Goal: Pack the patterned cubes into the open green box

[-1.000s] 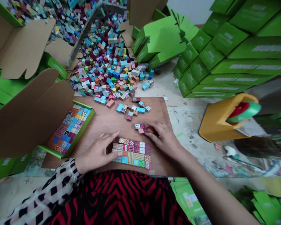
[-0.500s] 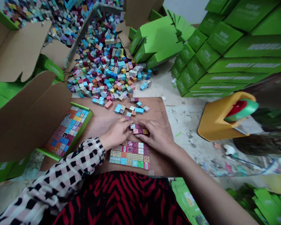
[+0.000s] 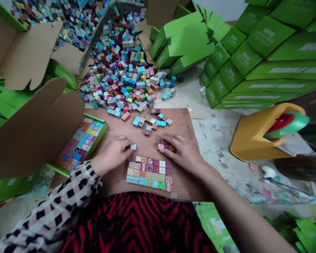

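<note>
While my left hand (image 3: pixel 112 154) pinches a white patterned block (image 3: pixel 133 146), my right hand (image 3: pixel 185 153) grasps a few dark red and pink blocks (image 3: pixel 162 146) nearer the right edge of the brown board (image 3: pixel 180 121). Close to its near edge lies my flat rectangle of blocks (image 3: pixel 149 174); loose blocks (image 3: pixel 147 131) sit scattered toward its far edge.

A lane crosses the brown board (image 3: pixel 145 149) between left grip (image 3: pixel 114 153) and right grip (image 3: pixel 184 151), from the block grid (image 3: pixel 149 174) by the near edge to loose blocks (image 3: pixel 147 133) toward the far edge. A block heap (image 3: pixel 121 81) walls off much of that edge; an open box (image 3: pixel 98 140) bars the left. Past the far right corner, pale surface (image 3: pixel 208 128) lies free before the tape dispenser (image 3: pixel 245 140).
</note>
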Demonstrator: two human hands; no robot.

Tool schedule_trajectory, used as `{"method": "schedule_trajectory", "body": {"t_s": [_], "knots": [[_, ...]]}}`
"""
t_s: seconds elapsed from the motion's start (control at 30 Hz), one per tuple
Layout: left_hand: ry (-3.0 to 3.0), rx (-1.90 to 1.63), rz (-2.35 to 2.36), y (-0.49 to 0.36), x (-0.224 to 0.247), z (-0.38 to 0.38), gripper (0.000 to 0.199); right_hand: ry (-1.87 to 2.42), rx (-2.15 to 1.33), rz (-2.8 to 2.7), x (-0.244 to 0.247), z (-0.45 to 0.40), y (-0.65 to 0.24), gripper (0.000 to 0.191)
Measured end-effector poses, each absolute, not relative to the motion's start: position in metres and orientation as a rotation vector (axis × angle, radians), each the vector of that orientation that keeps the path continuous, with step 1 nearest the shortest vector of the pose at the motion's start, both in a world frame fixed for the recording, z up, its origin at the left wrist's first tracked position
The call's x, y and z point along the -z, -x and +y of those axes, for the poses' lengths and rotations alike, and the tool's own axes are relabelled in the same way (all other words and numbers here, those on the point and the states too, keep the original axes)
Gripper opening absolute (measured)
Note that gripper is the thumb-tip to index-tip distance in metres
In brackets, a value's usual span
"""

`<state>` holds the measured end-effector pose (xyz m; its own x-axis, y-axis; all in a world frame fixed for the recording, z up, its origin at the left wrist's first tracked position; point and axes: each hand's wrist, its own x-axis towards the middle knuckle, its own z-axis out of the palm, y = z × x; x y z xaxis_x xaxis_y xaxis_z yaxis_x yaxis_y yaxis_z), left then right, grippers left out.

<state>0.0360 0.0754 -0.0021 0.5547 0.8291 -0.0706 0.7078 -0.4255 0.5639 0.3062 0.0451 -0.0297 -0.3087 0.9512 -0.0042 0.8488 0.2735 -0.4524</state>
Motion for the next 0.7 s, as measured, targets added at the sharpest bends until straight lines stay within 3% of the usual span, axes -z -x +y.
{"method": "schedule_trajectory", "body": {"t_s": [0.3, 0.5, 0.6, 0.7], "knots": [[-2.158, -0.229, 1.156, -0.023, 0.003, 0.053, 0.031, 1.61, -0.484, -2.214, 0.026, 0.039, -0.305, 0.058], [-2.13, -0.212, 1.088, -0.024, -0.002, 0.048, 0.034, 1.474, -0.326, -2.069, 0.022, 0.0, -0.305, 0.042], [-2.14, -0.144, 1.066, -0.023, -0.007, 0.046, 0.038, 1.375, -0.309, -2.153, 0.024, -0.025, -0.299, 0.055], [-2.157, -0.077, 1.039, -0.022, -0.011, 0.041, 0.054, 1.349, -0.288, -2.28, 0.03, -0.04, -0.291, 0.084]]}}
